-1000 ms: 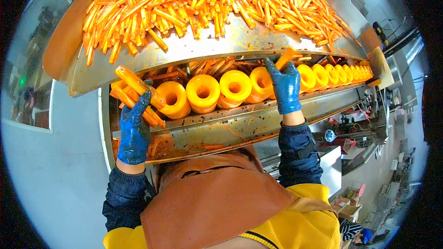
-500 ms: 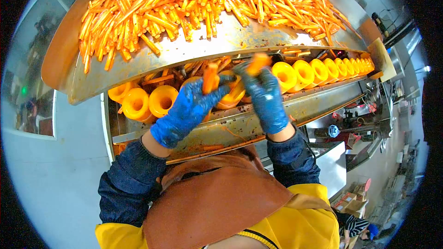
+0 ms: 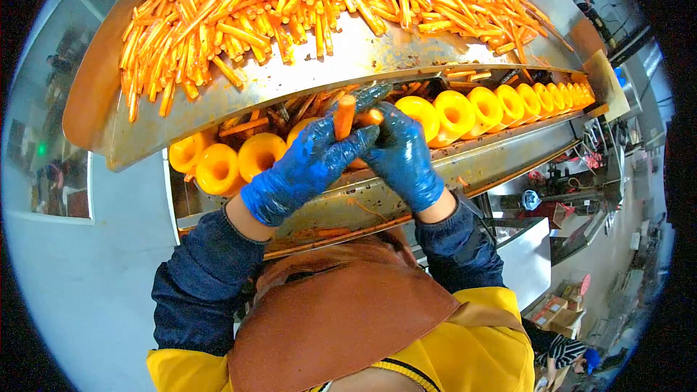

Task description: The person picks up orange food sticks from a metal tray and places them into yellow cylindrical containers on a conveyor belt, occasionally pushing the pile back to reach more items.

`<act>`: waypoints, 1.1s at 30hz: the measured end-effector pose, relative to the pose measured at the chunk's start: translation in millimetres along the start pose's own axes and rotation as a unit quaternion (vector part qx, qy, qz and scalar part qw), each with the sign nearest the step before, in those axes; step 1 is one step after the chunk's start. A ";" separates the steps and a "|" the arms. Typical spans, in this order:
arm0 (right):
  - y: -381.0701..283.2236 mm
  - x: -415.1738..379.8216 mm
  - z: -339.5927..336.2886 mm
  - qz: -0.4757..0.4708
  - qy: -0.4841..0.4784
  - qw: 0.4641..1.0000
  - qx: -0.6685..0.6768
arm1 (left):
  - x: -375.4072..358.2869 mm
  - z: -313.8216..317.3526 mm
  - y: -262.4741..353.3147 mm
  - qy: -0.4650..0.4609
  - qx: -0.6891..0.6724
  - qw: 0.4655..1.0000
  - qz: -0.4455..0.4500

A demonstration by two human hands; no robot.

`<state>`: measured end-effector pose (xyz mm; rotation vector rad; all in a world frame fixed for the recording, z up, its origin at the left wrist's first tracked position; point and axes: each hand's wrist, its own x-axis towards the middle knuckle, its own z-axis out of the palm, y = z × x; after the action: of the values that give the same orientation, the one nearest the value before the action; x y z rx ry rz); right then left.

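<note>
Both my hands wear wet blue gloves and meet over a row of orange funnel-shaped cups (image 3: 455, 115). My left hand (image 3: 301, 167) is closed around an orange stick (image 3: 344, 117), which stands nearly upright between thumb and fingers. Beside it, my right hand (image 3: 406, 160) is closed on another orange stick (image 3: 370, 117), whose end points toward the left hand. The fingers of the two hands overlap or nearly touch, and they hide the cups beneath them.
A metal tray (image 3: 377, 54) above the cups carries a large heap of orange sticks (image 3: 290, 0). Below the cups runs a stained metal ledge (image 3: 465, 167). More sticks lie behind the cups. A person in a striped top (image 3: 563, 352) is at lower right.
My right hand has come left and slightly down against my left hand, bringing its stick beside the other one. An orange cup formerly behind the right hand now shows.
</note>
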<state>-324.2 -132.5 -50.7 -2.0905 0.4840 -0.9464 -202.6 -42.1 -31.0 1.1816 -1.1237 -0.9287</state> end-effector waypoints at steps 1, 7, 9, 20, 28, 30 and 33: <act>6.3 0.3 -3.1 0.041 0.020 0.998 0.049 | 1.8 -1.5 6.2 -0.002 -0.013 1.000 -0.021; 63.0 0.0 -41.9 0.090 0.092 0.966 -0.223 | 26.9 -9.7 -36.6 0.084 -0.107 0.990 0.027; 75.6 3.2 -55.3 0.076 0.098 0.966 -0.228 | 28.1 -11.3 -65.2 0.081 -0.046 0.995 -0.015; 156.5 186.1 -146.3 -0.048 -0.074 0.822 -0.562 | 105.2 -104.2 5.2 -0.097 0.488 0.860 0.113; 140.5 212.0 -98.4 0.080 -0.204 0.842 -0.493 | 183.0 -123.5 -22.0 -0.182 0.745 0.629 0.126; 141.2 198.4 -104.8 0.062 -0.210 0.847 -0.485 | 182.4 -132.1 -23.2 -0.194 0.738 0.632 0.132; 127.4 180.5 -108.0 0.033 -0.213 0.847 -0.485 | 171.1 -142.2 -23.6 -0.177 0.719 0.644 0.196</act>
<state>-291.8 -374.4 -20.6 -3.0408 0.9105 -0.1112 -26.6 -180.2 -28.5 1.8327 -2.5045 0.3635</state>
